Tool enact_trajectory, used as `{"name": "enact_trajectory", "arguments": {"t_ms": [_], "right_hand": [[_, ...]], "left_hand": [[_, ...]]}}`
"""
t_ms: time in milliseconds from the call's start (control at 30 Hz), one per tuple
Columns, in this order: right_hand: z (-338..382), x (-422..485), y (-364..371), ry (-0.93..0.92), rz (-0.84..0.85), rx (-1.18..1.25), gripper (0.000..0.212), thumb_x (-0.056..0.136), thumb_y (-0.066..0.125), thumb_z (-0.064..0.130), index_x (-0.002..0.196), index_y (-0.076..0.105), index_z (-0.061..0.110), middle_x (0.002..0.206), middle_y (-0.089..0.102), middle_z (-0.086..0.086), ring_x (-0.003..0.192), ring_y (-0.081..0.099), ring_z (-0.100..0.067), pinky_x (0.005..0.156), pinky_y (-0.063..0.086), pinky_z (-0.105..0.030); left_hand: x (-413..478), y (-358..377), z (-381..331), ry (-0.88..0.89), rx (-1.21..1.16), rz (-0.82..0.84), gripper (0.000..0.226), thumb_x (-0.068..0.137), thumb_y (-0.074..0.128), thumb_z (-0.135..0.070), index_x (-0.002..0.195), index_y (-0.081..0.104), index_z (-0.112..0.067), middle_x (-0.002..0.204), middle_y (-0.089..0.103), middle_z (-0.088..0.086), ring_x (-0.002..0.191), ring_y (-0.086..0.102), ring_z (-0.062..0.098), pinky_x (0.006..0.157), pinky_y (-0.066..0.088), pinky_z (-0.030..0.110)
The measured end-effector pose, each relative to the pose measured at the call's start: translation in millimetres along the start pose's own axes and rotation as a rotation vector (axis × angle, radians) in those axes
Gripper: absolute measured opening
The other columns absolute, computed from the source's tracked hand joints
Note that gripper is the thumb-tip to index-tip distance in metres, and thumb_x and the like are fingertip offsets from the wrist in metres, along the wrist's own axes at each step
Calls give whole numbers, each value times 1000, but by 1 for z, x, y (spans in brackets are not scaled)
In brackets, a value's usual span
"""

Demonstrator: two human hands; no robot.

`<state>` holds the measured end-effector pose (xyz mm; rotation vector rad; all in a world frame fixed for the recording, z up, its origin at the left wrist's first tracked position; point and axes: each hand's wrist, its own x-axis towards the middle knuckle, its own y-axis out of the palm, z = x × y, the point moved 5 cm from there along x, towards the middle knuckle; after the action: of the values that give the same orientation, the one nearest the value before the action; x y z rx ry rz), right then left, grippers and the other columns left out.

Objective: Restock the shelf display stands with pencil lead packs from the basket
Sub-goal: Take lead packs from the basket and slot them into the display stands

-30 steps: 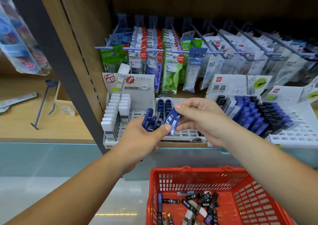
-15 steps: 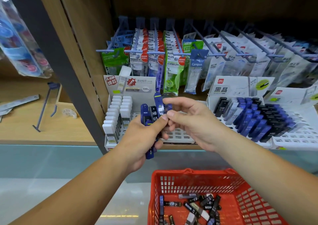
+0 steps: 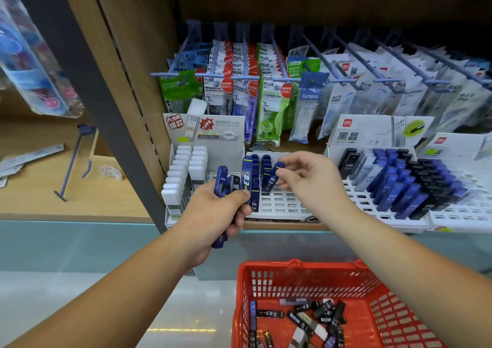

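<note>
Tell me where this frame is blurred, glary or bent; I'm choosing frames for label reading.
Head view: wide-angle bend slants the dark upright; hanging packs far left are soft; a glare streak lies on the floor; the right hand's lead pack reads sharp.

A bundle of lead packs (image 3: 223,181) is held in the left hand (image 3: 213,214); a single pack (image 3: 272,178) is pinched by the right hand (image 3: 306,185). A middle stand (image 3: 282,205) is set behind both hands, a left stand (image 3: 205,134) and a right stand (image 3: 358,201) beside them, and a basket (image 3: 300,265) of loose packs (image 3: 314,318) below them.
</note>
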<state>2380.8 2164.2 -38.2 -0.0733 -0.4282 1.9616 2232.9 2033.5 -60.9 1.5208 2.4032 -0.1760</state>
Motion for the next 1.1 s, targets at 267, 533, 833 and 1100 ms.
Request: {"name": "enact_trajectory", "arguments": {"t_ms": [267, 533, 833, 1100], "right_hand": [[-8, 6, 7, -188, 56, -275, 27, 89, 72, -1, 91, 75, 25, 81, 70, 18, 70, 66, 4, 81, 55, -21], [-6, 4, 16, -422, 58, -521, 17, 85, 79, 4, 100, 81, 11, 85, 69, 0, 79, 65, -15, 80, 50, -22], [0, 1, 5, -251, 87, -472, 8, 90, 75, 17, 96, 80, 20, 68, 64, 21, 62, 57, -1, 69, 48, -24], [22, -15, 8, 86, 250, 210, 18, 90, 72, -3, 104, 65, 5, 65, 66, -7, 54, 63, -25, 45, 48, -32]], "left_hand": [[0, -8, 1, 2, 13, 43, 4, 101, 62, -11, 98, 62, -9, 76, 66, 13, 52, 49, 16, 46, 34, 27], [-3, -8, 2, 30, 115, 109, 11, 101, 65, -17, 108, 65, -9, 81, 72, 15, 56, 51, 18, 46, 39, 26], [-4, -6, 1, 49, 212, 122, 12, 99, 67, -16, 104, 65, -6, 77, 72, 10, 56, 52, 19, 46, 39, 25], [-6, 2, -2, 46, 207, 194, 11, 97, 70, -16, 104, 66, -9, 79, 72, 12, 59, 50, 23, 48, 36, 26]]}}
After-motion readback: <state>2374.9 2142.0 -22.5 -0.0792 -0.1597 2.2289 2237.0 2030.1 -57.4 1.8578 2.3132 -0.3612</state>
